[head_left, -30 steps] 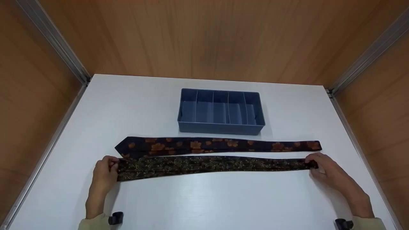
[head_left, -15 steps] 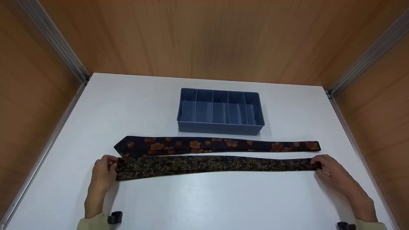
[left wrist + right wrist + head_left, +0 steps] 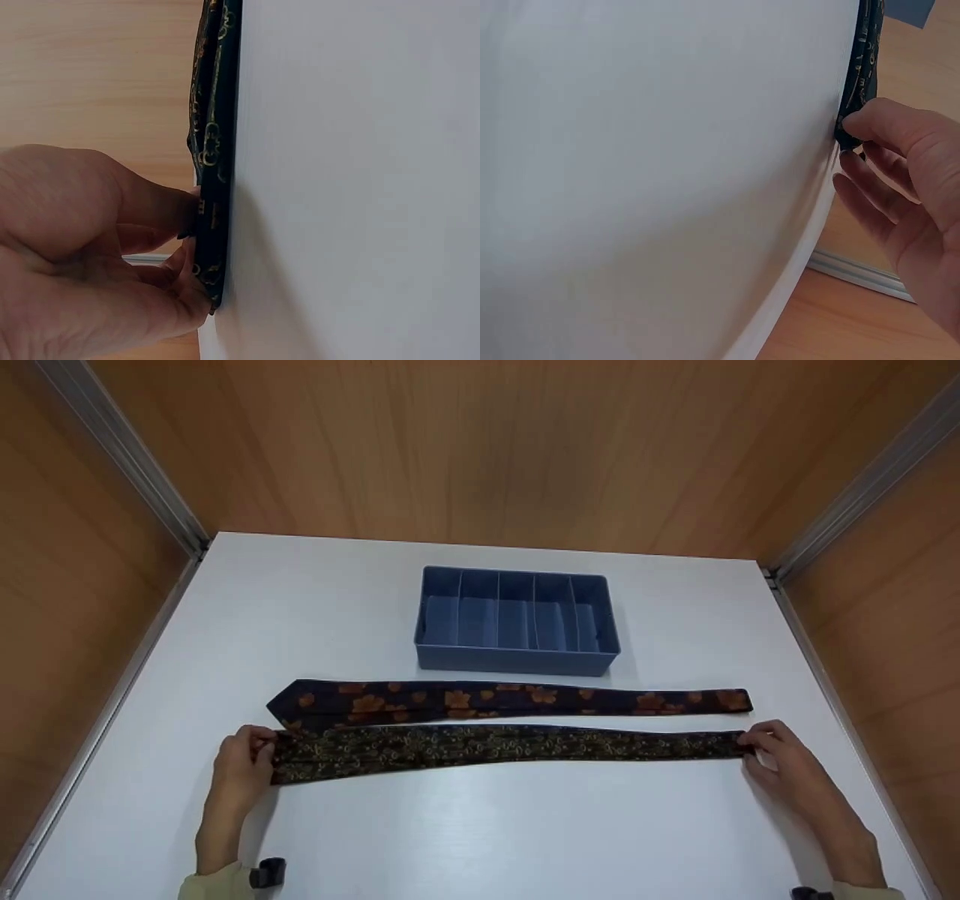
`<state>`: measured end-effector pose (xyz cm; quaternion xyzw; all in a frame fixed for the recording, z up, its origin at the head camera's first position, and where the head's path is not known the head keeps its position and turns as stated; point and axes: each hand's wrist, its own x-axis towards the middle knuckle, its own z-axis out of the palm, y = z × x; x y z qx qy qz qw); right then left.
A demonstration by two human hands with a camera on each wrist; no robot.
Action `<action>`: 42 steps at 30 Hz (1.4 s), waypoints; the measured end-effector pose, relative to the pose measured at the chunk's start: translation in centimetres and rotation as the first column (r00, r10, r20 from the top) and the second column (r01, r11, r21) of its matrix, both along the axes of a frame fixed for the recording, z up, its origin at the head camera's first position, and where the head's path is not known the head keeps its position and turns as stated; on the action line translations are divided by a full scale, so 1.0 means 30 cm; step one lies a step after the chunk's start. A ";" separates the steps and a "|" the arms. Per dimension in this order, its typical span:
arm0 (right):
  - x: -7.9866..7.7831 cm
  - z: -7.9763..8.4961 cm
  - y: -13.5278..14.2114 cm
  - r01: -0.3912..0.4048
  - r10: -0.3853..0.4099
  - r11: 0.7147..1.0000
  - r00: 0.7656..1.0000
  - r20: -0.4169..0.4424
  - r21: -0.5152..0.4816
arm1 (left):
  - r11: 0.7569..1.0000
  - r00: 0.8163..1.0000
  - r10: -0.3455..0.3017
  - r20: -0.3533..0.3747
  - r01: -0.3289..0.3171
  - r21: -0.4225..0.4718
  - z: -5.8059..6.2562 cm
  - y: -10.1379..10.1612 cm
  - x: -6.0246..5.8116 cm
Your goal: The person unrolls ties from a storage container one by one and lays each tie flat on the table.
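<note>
A dark necktie with a small gold pattern [image 3: 480, 745] lies stretched across the white table. My left hand [image 3: 241, 769] pinches its wide end; in the left wrist view, thumb and fingers grip the tie's edge [image 3: 214, 217]. At the other end, my right hand [image 3: 787, 769] pinches the narrow tip, as the right wrist view also shows on the tie [image 3: 859, 82]. Just behind it, a navy necktie with orange flowers [image 3: 457, 700] lies parallel, its pointed end to the left. The two ties meet near the left end.
A blue tray [image 3: 517, 660] with several compartments stands behind the ties on the white table [image 3: 480, 832]. Wooden panels [image 3: 480, 450] with metal rails close off the back and both sides.
My right hand has slid a little to the right, out to the narrow tip of the gold-patterned necktie. The left hand keeps its hold at the wide end, nearly still.
</note>
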<state>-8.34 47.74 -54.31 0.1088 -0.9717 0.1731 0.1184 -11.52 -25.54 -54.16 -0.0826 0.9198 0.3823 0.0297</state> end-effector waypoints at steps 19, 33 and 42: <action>0.023 0.046 -0.019 0.179 -0.152 0.980 0.957 0.247 -0.091 | 0.996 0.992 0.074 -0.101 -0.079 -0.044 0.009 0.009 -0.003; -0.008 0.049 -0.052 0.400 -0.348 0.839 0.916 0.201 -0.369 | 0.990 0.972 0.082 -0.220 -0.104 -0.093 0.040 0.042 -0.030; -0.055 0.065 -0.091 0.443 -0.390 0.684 0.894 0.223 -0.580 | 0.990 0.945 0.056 -0.323 -0.094 -0.104 0.071 0.076 -0.073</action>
